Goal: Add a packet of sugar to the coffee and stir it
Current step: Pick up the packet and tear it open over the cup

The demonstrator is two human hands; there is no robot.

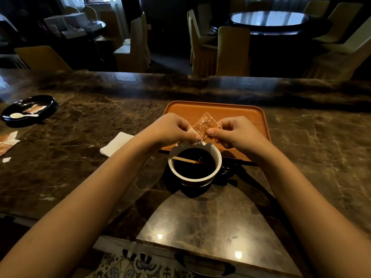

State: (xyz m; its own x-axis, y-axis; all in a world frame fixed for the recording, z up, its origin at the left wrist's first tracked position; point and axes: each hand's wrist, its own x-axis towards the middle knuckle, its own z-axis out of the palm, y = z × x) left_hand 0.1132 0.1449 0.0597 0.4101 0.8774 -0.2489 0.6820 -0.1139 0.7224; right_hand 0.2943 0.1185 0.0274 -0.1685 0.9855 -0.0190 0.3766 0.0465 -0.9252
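Orange sugar packet (205, 127) between both hands, above coffee cup (195, 165).

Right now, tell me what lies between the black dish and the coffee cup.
In the head view, a white napkin lies on the counter between the black dish and the coffee cup.

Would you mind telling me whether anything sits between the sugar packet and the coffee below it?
Nothing visible blocks it: both hands hold the packet just above the far rim of the open cup. A stir stick leans in the coffee, leaving room.
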